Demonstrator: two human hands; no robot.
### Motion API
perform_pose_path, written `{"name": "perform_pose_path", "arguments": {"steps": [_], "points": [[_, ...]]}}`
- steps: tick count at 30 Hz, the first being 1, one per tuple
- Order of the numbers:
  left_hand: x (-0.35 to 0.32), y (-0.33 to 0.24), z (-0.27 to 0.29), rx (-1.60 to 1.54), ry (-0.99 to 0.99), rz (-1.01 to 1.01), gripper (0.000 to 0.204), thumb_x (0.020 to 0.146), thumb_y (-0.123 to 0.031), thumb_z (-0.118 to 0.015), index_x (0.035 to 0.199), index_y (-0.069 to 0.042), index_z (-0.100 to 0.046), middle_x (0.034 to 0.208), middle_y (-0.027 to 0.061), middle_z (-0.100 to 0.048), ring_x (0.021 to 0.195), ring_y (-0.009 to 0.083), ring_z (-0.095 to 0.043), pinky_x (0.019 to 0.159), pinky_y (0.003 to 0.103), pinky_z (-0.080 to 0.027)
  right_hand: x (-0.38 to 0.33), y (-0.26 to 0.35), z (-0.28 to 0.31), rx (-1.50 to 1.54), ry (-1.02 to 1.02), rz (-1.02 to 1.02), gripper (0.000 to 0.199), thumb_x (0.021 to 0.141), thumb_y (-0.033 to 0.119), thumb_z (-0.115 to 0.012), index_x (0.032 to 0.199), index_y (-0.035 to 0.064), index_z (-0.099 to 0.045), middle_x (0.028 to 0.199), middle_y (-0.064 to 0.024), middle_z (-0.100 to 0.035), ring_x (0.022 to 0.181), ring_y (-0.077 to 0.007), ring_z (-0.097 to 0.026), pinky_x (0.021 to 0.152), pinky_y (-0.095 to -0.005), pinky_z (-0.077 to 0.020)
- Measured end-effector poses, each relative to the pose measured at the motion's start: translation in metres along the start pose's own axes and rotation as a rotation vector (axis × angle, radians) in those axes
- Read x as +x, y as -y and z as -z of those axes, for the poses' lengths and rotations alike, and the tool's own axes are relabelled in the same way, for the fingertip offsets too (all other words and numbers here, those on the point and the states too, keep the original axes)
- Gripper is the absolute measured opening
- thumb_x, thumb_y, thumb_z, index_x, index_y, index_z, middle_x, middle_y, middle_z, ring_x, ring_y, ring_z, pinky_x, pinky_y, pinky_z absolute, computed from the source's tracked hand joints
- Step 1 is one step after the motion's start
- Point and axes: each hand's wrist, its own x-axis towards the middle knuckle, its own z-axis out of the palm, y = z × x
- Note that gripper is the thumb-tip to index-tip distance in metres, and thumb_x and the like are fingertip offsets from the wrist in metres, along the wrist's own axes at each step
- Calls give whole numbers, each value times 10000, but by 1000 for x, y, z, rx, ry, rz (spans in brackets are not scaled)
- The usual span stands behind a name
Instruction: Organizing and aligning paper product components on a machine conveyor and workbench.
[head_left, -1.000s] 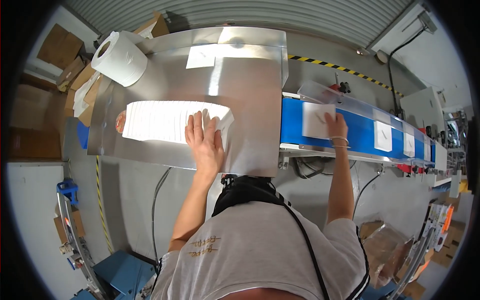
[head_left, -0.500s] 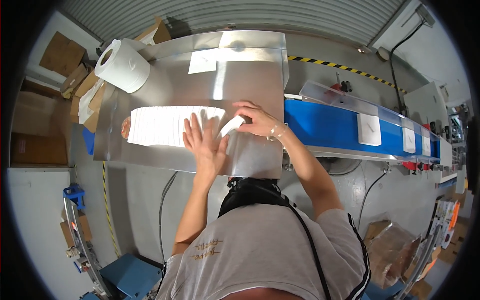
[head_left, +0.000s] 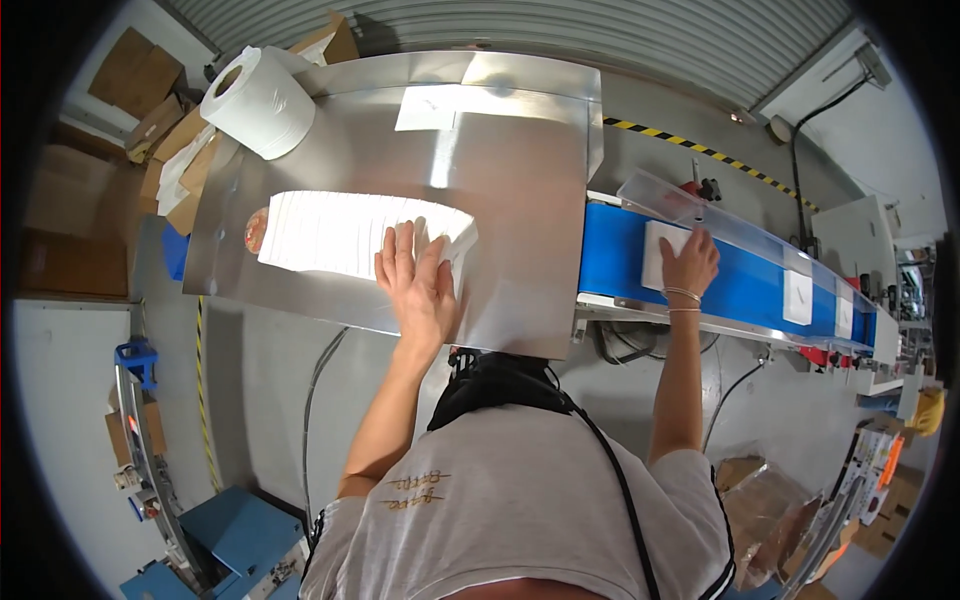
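A long row of flat white packets [head_left: 330, 232] stands pressed together on the metal table, with a round reddish piece [head_left: 256, 232] at its left end. Over the right end of this row lies my left hand [head_left: 420, 290], fingers spread and flat against the last packets. My right hand [head_left: 692, 264] is over the blue conveyor belt [head_left: 615, 255], its thumb and fingers closed around a single white packet [head_left: 657, 254] that lies on the belt. Farther right on the belt sit another white packet [head_left: 797, 298] and one more beyond it [head_left: 843, 312].
A large white paper roll [head_left: 270, 110] stands at the table's far left corner, near open cardboard boxes [head_left: 185, 170]. A white sheet [head_left: 425, 108] lies toward the table's far edge. Clear plastic guards [head_left: 740, 220] line the conveyor's far side.
My right hand has moved from the row's right end to the belt, carrying a white packet there. Packets on the belt have shifted right. My left hand stays on the row.
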Motion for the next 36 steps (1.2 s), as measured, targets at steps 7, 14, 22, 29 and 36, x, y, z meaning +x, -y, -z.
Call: {"name": "perform_pose_path", "arguments": {"steps": [7,14,22,29,36], "points": [[2,0,1,-1,42,-35,269,742,9,-614,977,-107,-676,1416,157,-388,1368,386,-234,1092,542,-121,-26,174,34,1052,781,682,522,749,177,-737,1229,119,-539,1208,-100,-544,1081,-239,-542,911,-329,-450],[7,13,14,54,88,-3,464,801,-157,-665,1246,-89,-552,1473,200,-271,1381,400,-185,1083,565,-152,-40,167,8,1424,1131,298,404,892,274,-635,1167,7,-506,1076,-89,-598,974,-119,-540,858,-278,-447],[5,21,4,48,5,-37,361,790,-30,-622,1148,-71,-620,1381,181,-426,1314,376,-330,1083,525,-202,-1,-13,-35,695,443,-162,324,841,323,-667,939,21,-601,845,-136,-635,731,-263,-595,678,-371,-469],[6,12,6,0,5,25,332,756,-4,-626,1064,-124,-657,1404,159,-405,1347,383,-273,1088,545,-150,-5,67,11,649,270,530,454,753,202,-741,1149,55,-575,1114,-139,-610,1037,-295,-582,862,-370,-486],[12,7,12,36,84,-44,415,750,-61,-669,1156,-123,-607,1457,183,-308,1377,397,-202,1088,562,-124,-31,209,4,1093,741,820,398,781,189,-717,1142,104,-574,1306,-117,-482,1089,-227,-514,884,-319,-442]]}}
